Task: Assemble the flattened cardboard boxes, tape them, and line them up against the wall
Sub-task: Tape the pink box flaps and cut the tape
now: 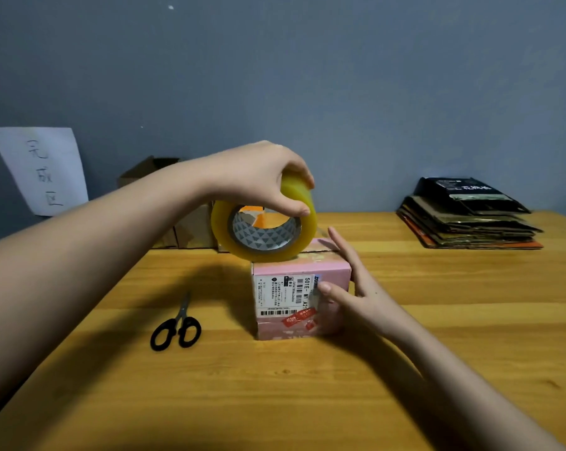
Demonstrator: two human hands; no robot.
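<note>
Pink cardboard box [299, 297] stands assembled near the middle of the wooden table [438, 369], with a white shipping label [283, 294] and barcodes on the face turned toward us. We see black-handled scissors [176, 327] lying flat on the table to the left of the box, apart from it, blades pointing away from us. Our right hand [356, 291] rests against the box's right side with the fingers straight, the thumb lying on the labelled front face and the other fingers reaching up along the right top edge; it steadies the box without curling round it. Our left hand [268, 177] comes in from the left above the box and grips a roll of yellowish clear packing tape [263, 227], fingers over the top of the roll and the thumb on its near rim. The roll stands on edge, its lower rim touching the box's top surface at the left; its grey patterned core faces us. Behind the roll, brown cardboard boxes [164, 203] sit against the blue-grey wall [340, 76]. A white paper sign [42, 170] with handwritten characters hangs on the wall at far left. At far right, a stack of flattened cardboard boxes [467, 219] lies on the table beside the wall.
</note>
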